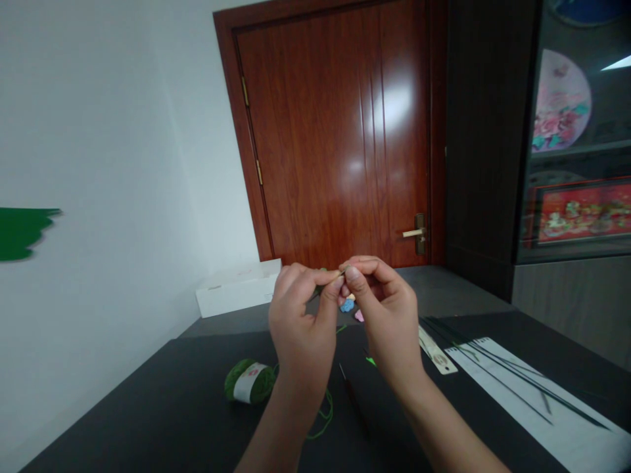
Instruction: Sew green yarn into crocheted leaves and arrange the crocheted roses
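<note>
In front of the door, my left hand [303,312] and my right hand [387,302] meet with fingertips pinched together. Between them is a thin greenish piece [344,270], mostly covered by the fingers, so its exact kind is unclear. Green yarn [326,420] trails loosely below my left wrist. A green ball of yarn [261,384] with a white paper band lies on the dark mat to the left. Below and between my hands rests a crochet hook [351,389] with a dark handle. Small blue [347,305] and pink pieces [359,316] show behind my right hand.
A long white box [236,292] stands at the back left by the wall. On the right, a white sheet [537,401] carries several thin dark green stems [557,389], with a pale ruler [438,351] beside it. A small bright green item [371,361] lies near my right wrist.
</note>
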The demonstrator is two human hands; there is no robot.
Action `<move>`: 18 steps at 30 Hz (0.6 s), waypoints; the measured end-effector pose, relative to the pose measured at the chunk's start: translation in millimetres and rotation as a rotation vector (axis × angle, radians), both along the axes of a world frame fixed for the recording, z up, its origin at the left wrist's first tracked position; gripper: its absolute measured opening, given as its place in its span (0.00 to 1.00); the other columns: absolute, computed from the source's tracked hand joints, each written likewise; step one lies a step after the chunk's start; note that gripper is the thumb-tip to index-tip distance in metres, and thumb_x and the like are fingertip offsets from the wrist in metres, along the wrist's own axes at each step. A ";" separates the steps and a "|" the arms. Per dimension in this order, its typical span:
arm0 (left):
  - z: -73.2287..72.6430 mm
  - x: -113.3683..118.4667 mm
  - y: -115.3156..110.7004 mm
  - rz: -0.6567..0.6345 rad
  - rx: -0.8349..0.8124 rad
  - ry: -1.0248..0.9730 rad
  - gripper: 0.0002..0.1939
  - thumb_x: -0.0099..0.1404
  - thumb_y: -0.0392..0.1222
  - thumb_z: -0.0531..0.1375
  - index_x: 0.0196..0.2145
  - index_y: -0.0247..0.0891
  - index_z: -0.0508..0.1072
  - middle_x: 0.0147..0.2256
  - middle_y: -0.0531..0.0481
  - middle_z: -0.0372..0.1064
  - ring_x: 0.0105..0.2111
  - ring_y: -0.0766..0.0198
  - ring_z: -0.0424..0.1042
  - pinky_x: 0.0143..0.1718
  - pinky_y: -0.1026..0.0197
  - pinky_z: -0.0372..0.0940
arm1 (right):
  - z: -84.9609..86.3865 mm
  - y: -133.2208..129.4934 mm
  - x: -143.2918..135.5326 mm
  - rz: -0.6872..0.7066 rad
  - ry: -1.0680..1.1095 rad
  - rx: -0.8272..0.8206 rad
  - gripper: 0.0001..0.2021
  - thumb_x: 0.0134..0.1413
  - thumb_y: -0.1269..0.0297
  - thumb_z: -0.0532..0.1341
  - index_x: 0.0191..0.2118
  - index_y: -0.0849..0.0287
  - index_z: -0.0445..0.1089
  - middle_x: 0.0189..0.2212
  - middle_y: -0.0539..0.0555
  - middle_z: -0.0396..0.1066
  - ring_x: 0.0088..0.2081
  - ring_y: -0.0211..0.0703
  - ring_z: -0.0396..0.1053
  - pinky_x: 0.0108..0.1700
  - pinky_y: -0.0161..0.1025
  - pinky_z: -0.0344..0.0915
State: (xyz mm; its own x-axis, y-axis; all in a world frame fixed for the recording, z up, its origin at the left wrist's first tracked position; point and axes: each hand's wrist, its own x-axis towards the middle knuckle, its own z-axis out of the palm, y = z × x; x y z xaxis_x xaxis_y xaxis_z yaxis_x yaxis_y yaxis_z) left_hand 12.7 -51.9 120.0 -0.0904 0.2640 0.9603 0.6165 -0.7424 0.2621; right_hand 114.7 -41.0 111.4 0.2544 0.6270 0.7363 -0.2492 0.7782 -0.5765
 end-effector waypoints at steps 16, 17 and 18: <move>1.3 0.5 -0.6 0.023 0.019 0.004 0.05 0.64 0.37 0.63 0.29 0.41 0.76 0.28 0.52 0.71 0.32 0.61 0.70 0.35 0.57 0.64 | 0.0 4.5 3.9 0.046 -0.042 0.008 0.06 0.58 0.60 0.65 0.35 0.56 0.76 0.37 0.53 0.74 0.34 0.40 0.72 0.34 0.37 0.73; 1.3 0.6 -0.6 0.023 0.019 0.003 0.06 0.64 0.37 0.63 0.29 0.42 0.76 0.28 0.52 0.71 0.32 0.61 0.70 0.35 0.57 0.64 | -0.5 5.2 3.7 0.052 -0.034 0.014 0.06 0.58 0.60 0.65 0.35 0.56 0.77 0.38 0.53 0.74 0.35 0.40 0.72 0.35 0.38 0.73; 1.2 0.7 -0.6 0.022 0.019 0.002 0.06 0.64 0.37 0.63 0.29 0.42 0.76 0.28 0.52 0.71 0.32 0.61 0.70 0.35 0.57 0.64 | -1.0 5.9 3.3 0.059 -0.027 0.020 0.06 0.58 0.61 0.65 0.35 0.55 0.77 0.38 0.53 0.74 0.36 0.41 0.73 0.36 0.38 0.73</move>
